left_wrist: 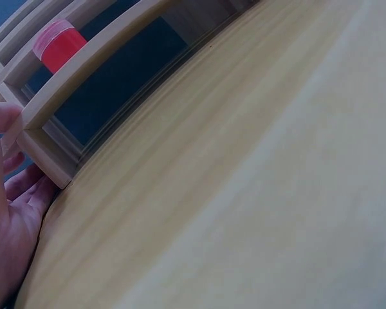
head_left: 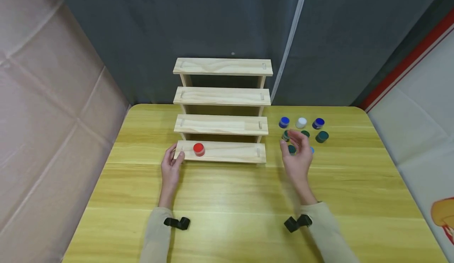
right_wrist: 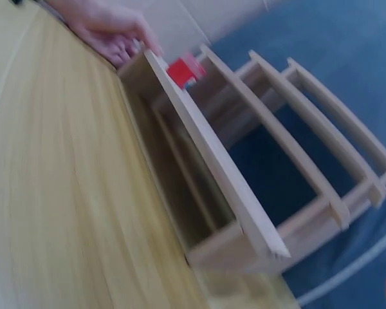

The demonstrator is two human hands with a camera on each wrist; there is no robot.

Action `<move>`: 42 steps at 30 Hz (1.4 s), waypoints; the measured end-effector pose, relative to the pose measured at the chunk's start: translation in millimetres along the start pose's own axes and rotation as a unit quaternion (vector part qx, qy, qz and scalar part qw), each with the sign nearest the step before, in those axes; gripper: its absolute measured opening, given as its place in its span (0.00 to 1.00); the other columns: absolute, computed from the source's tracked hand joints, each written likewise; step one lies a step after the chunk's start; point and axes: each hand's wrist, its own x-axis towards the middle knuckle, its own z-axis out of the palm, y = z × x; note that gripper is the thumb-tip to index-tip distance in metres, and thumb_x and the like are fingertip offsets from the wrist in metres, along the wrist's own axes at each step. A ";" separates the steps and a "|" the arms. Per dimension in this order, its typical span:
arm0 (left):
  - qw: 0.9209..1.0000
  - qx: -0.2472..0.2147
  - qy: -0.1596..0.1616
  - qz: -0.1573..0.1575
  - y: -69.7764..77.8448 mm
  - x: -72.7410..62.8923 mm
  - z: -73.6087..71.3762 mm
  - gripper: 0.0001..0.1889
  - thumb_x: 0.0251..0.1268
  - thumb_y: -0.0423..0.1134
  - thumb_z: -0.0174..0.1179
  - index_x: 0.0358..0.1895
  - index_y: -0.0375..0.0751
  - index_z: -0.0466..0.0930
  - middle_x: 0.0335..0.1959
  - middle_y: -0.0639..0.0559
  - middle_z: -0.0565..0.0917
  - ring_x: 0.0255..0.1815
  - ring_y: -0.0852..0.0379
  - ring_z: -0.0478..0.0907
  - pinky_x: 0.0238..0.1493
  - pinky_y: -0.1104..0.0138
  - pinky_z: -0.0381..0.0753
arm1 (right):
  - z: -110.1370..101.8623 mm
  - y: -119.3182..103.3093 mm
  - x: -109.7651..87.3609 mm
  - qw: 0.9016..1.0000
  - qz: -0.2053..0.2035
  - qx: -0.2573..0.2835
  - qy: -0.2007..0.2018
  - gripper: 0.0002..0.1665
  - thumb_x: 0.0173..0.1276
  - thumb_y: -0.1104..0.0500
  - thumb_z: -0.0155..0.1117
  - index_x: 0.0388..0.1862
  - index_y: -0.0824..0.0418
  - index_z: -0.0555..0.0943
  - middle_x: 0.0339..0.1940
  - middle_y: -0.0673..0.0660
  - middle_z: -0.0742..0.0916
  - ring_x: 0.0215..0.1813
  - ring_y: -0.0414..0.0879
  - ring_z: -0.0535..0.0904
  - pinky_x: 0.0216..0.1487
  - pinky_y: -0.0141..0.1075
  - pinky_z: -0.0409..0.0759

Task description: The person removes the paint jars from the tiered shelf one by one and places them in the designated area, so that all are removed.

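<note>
A light wooden four-step rack (head_left: pixel 223 125) stands on the table. On the left part of its lowest step sits a small red-lidded jar (head_left: pixel 199 149), also seen as a red jar (left_wrist: pixel 61 48) in the left wrist view. My left hand (head_left: pixel 171 169) grips the left end of that step, thumb over the top. Right of the rack, my right hand (head_left: pixel 298 158) hovers among several small jars, fingers bent and thumb apart, with nothing seen between them. Closest to its fingertips are a dark green jar (head_left: pixel 285 136) and another green jar (head_left: pixel 291 149).
Behind the right hand stand a blue jar (head_left: pixel 284 122), a white jar (head_left: pixel 301 122), a dark blue jar (head_left: pixel 318 123) and a green jar (head_left: pixel 322 137). A light blue jar (head_left: pixel 312 150) is partly hidden by the hand. A dark curtain (head_left: pixel 142 38) hangs behind the wooden table (head_left: pixel 220 207).
</note>
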 end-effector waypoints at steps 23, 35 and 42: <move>1.000 0.007 0.018 0.018 -26.8 8.4 -1.6 0.25 0.74 0.35 0.60 0.71 0.38 0.71 0.54 0.51 0.84 0.39 0.65 0.80 0.38 0.76 0.78 | 76.4 -19.3 -36.0 0.990 -0.035 0.016 -0.139 0.26 0.63 0.73 0.70 0.60 0.72 0.76 0.58 0.68 0.83 0.63 0.58 0.79 0.67 0.46 0.77; 1.000 0.011 0.014 0.023 -28.1 8.8 -2.0 0.24 0.74 0.35 0.59 0.71 0.38 0.71 0.54 0.47 0.85 0.37 0.66 0.80 0.38 0.76 0.78 | 111.0 -17.8 -53.5 0.977 -0.024 0.004 -0.211 0.26 0.64 0.70 0.71 0.60 0.70 0.77 0.59 0.68 0.83 0.63 0.58 0.79 0.67 0.47 0.78; 1.000 0.006 0.009 0.008 -28.0 9.9 -3.3 0.24 0.74 0.33 0.58 0.71 0.38 0.70 0.50 0.58 0.84 0.37 0.64 0.80 0.41 0.75 0.80 | 133.0 -16.0 -62.0 0.970 -0.023 -0.001 -0.241 0.26 0.65 0.66 0.72 0.61 0.66 0.77 0.59 0.66 0.84 0.62 0.55 0.80 0.67 0.46 0.78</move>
